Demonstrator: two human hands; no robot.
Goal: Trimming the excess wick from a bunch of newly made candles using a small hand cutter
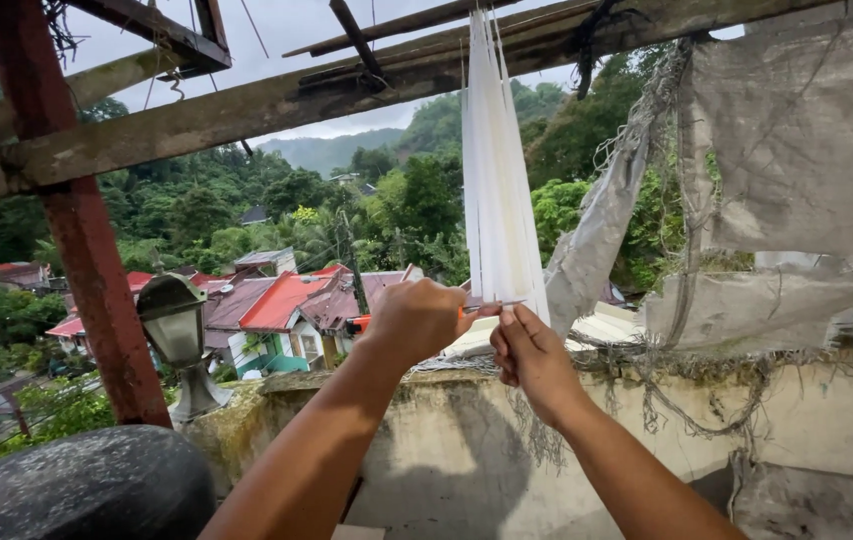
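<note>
White strips (500, 180) hang at upper centre of the frame from a wooden beam (247, 110); left hand (417, 318) grips an orange-handled knife (477, 308); right hand (530, 355) pinches the strips' lower end.

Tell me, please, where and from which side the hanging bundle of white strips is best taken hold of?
Probably at its lower end, from below and in front. The bundle of long white strips hangs from the weathered wooden beam and fans out downward, so only the bottom is within reach. The right hand already pinches an edge there, while the left hand holds an orange-handled tool against it.
</note>
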